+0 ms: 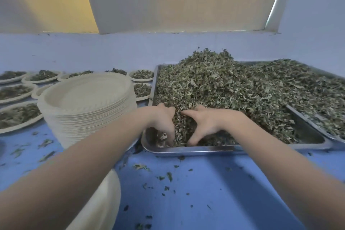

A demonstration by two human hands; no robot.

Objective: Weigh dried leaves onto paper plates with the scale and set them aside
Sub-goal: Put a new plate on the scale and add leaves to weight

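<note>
A big heap of dried green leaves [214,84] fills a steel tray [205,149] on the blue table. Both my hands are dug into the near edge of the heap. My left hand [162,121] and my right hand [203,123] curl inward round a clump of leaves between them, fingertips buried. A tall stack of empty paper plates [87,106] stands left of the tray. Part of another pale plate [110,196] shows under my left forearm. No scale is visible.
Several paper plates holding leaves [16,115] lie at the far left and behind the stack. A second steel tray with leaves [317,84] sits at the right. Leaf crumbs [164,179] scatter over the blue tabletop. A wall runs close behind.
</note>
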